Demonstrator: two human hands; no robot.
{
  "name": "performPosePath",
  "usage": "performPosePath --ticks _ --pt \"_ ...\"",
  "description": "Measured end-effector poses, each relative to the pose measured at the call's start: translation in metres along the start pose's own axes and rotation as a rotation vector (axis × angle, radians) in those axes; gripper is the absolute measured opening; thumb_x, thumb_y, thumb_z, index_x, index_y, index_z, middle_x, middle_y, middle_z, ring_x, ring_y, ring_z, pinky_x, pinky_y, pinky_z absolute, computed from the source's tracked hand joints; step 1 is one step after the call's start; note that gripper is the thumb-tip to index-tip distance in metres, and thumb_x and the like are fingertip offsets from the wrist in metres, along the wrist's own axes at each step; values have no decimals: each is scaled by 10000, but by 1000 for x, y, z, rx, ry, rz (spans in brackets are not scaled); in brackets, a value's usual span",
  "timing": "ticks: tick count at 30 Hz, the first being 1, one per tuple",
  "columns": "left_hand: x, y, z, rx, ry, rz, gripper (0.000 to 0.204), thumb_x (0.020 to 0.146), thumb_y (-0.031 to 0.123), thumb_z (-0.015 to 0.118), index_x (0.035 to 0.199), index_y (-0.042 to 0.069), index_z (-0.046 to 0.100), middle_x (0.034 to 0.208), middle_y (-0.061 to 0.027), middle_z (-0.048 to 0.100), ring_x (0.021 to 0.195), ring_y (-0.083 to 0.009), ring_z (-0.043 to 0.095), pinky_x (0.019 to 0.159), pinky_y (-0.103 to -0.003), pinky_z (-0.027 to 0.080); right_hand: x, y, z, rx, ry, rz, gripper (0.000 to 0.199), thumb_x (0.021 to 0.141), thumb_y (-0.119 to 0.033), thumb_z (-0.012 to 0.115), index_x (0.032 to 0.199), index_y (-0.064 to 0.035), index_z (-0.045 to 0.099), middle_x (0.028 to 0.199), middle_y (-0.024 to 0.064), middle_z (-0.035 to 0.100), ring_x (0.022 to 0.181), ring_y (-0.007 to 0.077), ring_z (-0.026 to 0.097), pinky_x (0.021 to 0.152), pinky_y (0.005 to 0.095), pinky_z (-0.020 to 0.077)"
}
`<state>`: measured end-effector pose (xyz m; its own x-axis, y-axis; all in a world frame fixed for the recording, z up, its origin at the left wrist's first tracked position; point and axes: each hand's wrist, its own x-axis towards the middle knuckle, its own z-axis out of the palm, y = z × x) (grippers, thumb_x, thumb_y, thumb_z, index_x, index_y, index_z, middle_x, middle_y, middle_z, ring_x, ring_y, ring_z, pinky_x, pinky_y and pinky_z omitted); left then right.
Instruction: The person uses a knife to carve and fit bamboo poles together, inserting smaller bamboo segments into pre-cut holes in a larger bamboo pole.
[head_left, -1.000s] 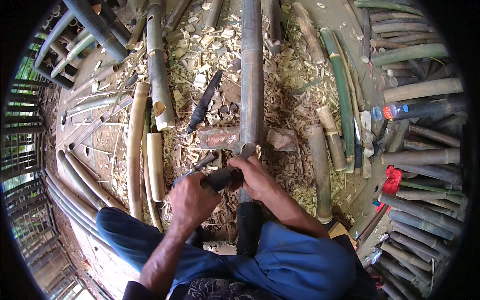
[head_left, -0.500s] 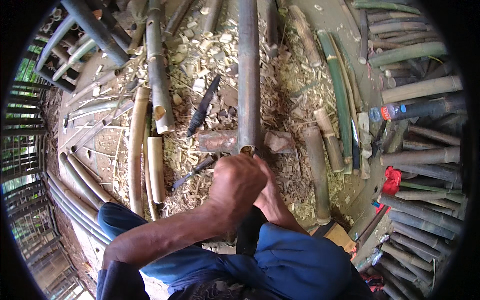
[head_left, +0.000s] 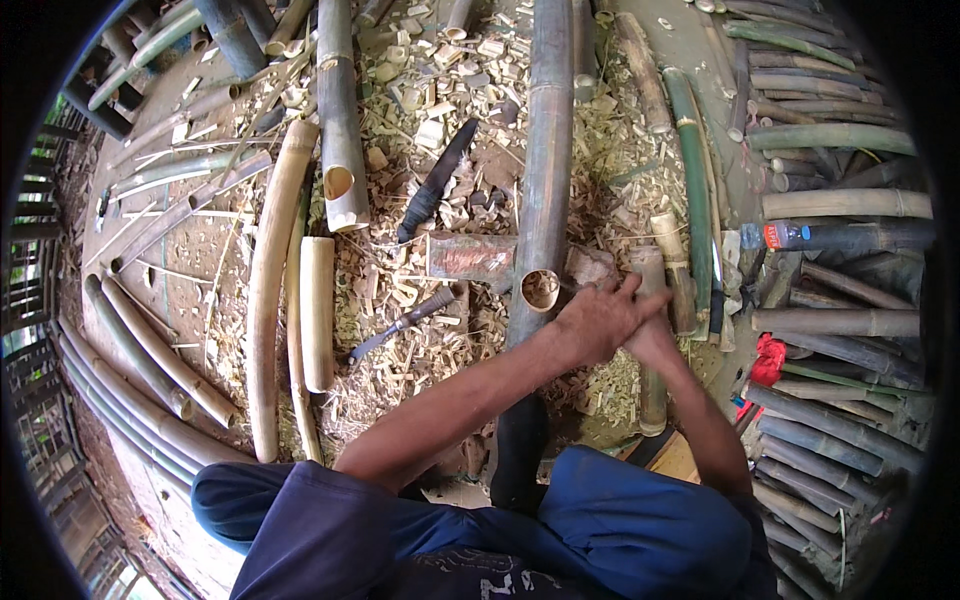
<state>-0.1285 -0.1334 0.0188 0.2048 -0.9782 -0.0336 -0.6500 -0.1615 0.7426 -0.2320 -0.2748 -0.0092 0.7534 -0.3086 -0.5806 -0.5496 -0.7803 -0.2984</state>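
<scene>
A long, thick grey-brown bamboo pole (head_left: 547,150) runs away from me, its near end resting across a short reddish wooden block (head_left: 470,257). The hollow near end faces me, with pale shavings inside. My left hand (head_left: 595,325) is just right of that end, fingers stretched and spread across my right hand (head_left: 650,330). Most of my right hand's fingers are hidden by the left. Both hands are over a short bamboo piece (head_left: 652,390) lying right of the pole; whether they touch it is unclear. A dark-wrapped blade tool (head_left: 437,185) and a chisel-like tool (head_left: 405,322) lie left of the pole.
Pale shavings (head_left: 420,370) cover the ground. Cut bamboo lengths, one a peeled pole (head_left: 280,300), lie at the left. Green bamboo (head_left: 690,190) lies at the right, before a stack of bamboo (head_left: 840,320). A plastic bottle (head_left: 785,236) and red cloth (head_left: 768,360) are beside it.
Both my hands have moved right, away from the pole's near end, uncovering its hollow opening. The whole view has shifted a little.
</scene>
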Motion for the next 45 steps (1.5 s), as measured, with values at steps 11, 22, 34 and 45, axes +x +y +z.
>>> performPosePath --ticks 11,22,34,45 --pt "-23 -28 -9 -574 986 -150 1028 658 -253 511 1554 218 330 1497 -246 302 1337 -436 415 1119 -452 431 60 -128 -76 -771 58 -663 169 752 -160 704 898 -76 687 862 46 684 815 210 631 798 380 501" --pt "-17 17 17 -483 559 -219 1204 619 -82 756 1596 229 124 1534 -295 194 1347 -512 380 1061 -548 452 29 -55 -75 -191 -361 -409 257 807 -149 680 1038 -43 649 971 143 669 866 263 628 803 402 541" --pt "-51 -8 0 -366 -85 -37 1046 577 32 774 1519 252 375 1415 -247 453 1222 -426 565 988 -473 499 -41 -33 45 577 -293 -176 670 874 -149 705 1456 -101 377 1266 165 564 1208 261 568 1019 380 479" --pt "-51 15 -10 -323 135 -236 811 624 53 758 1394 150 525 1274 -199 509 1180 -405 554 974 -476 479 -4 -21 18 473 -478 -63 556 912 -189 667 1397 -103 409 1302 132 514 1201 231 545 971 402 498"
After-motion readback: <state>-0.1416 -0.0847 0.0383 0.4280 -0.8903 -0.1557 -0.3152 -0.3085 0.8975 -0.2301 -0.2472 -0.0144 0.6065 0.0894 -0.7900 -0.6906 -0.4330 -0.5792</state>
